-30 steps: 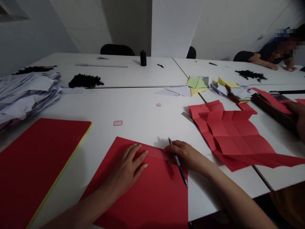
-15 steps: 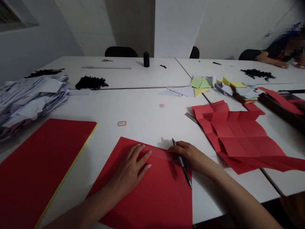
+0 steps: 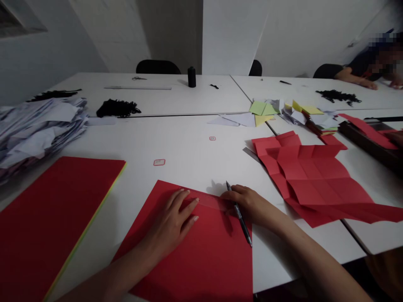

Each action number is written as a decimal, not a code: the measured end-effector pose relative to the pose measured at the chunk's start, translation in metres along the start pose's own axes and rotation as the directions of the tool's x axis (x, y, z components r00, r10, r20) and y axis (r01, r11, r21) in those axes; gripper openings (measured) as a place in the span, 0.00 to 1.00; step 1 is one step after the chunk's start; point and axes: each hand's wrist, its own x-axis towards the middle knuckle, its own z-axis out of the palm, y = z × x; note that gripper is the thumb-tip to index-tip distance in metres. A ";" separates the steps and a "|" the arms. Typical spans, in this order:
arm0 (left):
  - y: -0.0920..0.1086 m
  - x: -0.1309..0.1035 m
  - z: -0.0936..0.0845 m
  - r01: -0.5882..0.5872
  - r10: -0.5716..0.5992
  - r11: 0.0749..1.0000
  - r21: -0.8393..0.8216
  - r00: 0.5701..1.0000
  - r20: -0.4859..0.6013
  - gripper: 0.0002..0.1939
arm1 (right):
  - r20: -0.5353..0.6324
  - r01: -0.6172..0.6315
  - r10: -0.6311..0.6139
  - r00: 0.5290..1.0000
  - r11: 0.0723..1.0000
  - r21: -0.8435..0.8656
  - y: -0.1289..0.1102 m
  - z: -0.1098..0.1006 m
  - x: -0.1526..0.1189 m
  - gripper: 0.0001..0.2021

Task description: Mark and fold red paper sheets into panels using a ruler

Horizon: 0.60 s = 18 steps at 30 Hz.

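A red sheet (image 3: pixel 201 260) lies on the white table in front of me, with a clear ruler (image 3: pixel 210 201) along its far edge. My left hand (image 3: pixel 174 220) rests flat with fingers spread on the ruler's left part and the sheet. At the sheet's far right corner, my right hand (image 3: pixel 248 203) has its fingers closed round a dark pen (image 3: pixel 241 220), whose one end points up and away. Those fingertips are at the ruler's right end; their undersides are hidden.
Left, a stack of red sheets (image 3: pixel 63 201) and a heap of white paper (image 3: pixel 40 126). Right, creased red paper (image 3: pixel 317 176), paper scraps (image 3: pixel 296 113) and a dark box (image 3: pixel 371 144). Further back, a black spool (image 3: pixel 192 77), black yarn (image 3: pixel 116 108) and another person's arm (image 3: pixel 357 79).
The whole view has shifted slightly, so things appear a little further left. Both hands keep their places on the sheet and ruler.
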 end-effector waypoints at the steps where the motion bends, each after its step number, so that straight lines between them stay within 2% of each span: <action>1: 0.000 0.000 0.000 0.000 0.000 1.000 -0.001 1.000 0.002 0.18 | 0.005 -0.002 0.002 1.000 1.000 -0.003 0.001 0.000 0.000 0.13; 18: -0.004 0.001 0.002 0.002 -0.002 0.999 -0.037 1.000 -0.009 0.18 | -0.008 0.006 -0.006 1.000 1.000 0.026 0.003 0.001 0.001 0.13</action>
